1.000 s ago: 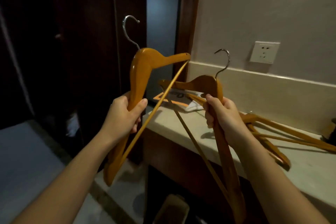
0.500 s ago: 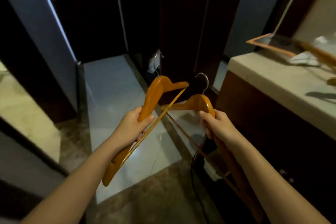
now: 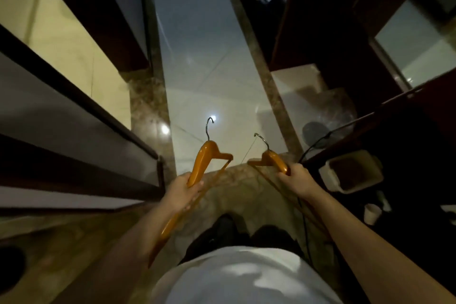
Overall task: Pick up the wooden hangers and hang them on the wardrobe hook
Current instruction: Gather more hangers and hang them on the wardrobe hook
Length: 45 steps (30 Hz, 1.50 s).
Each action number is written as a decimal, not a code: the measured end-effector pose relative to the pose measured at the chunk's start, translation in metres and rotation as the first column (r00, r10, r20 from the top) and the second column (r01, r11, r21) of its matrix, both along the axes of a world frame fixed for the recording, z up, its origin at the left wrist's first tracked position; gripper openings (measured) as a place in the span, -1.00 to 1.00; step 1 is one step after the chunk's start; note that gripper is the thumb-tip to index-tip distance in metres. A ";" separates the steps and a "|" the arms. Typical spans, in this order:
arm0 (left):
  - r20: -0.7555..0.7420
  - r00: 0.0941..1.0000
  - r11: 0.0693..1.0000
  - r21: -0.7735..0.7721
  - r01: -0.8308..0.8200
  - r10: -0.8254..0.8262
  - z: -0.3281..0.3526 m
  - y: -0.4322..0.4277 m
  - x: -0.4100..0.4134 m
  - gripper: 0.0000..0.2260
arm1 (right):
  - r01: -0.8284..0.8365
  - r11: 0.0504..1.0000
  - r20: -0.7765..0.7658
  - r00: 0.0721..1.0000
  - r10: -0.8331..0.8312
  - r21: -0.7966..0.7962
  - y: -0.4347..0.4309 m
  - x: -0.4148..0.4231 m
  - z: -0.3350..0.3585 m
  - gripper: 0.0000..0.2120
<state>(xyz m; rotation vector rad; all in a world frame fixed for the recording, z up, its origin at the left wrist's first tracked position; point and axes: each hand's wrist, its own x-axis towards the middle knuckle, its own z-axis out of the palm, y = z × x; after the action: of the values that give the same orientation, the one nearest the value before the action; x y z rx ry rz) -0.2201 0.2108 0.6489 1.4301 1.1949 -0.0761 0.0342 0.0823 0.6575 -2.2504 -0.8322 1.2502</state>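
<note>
I look almost straight down at the floor. My left hand (image 3: 181, 191) grips one orange wooden hanger (image 3: 204, 159) by its arm, the metal hook pointing away from me. My right hand (image 3: 296, 177) grips a second wooden hanger (image 3: 270, 158) by its arm, its hook also pointing forward. The two hangers are apart, held low in front of my body. No wardrobe hook shows in this view.
A pale tiled floor strip (image 3: 209, 69) runs ahead between dark wooden panels (image 3: 81, 136) on the left and dark cabinetry (image 3: 333, 32) on the right. A waste bin (image 3: 352, 170), a black cable (image 3: 313, 145) and a white cup (image 3: 372, 213) lie at the right.
My view has swung away from the counter and tipped down to the floor. Both hands kept their hangers, which have moved apart and lower.
</note>
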 end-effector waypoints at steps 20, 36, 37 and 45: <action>-0.486 0.873 0.987 -0.114 -0.110 0.041 -0.081 0.123 0.087 -0.95 | 0.034 0.851 -0.038 0.997 -0.063 -0.524 0.083 0.183 -0.112 -0.69; -0.477 0.801 0.912 0.000 -0.410 0.361 -0.068 0.295 0.154 -0.84 | -0.255 0.933 -0.122 0.965 0.231 -0.254 0.420 0.258 -0.084 -0.70; -0.492 0.786 0.903 0.004 -0.429 0.375 -0.068 0.306 0.147 -0.85 | -0.266 0.935 -0.113 0.963 0.245 -0.236 0.442 0.255 -0.082 -0.68; -0.573 0.732 0.901 0.026 -0.433 0.368 -0.071 0.440 0.118 -0.88 | -0.237 0.952 -0.075 0.971 0.227 -0.194 0.576 0.244 -0.076 -0.62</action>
<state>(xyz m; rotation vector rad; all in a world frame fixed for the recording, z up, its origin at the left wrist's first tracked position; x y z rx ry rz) -0.1025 0.6503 0.5782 1.0398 1.9480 -0.2779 0.2783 0.6583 0.5814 -2.3146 -1.0154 1.5573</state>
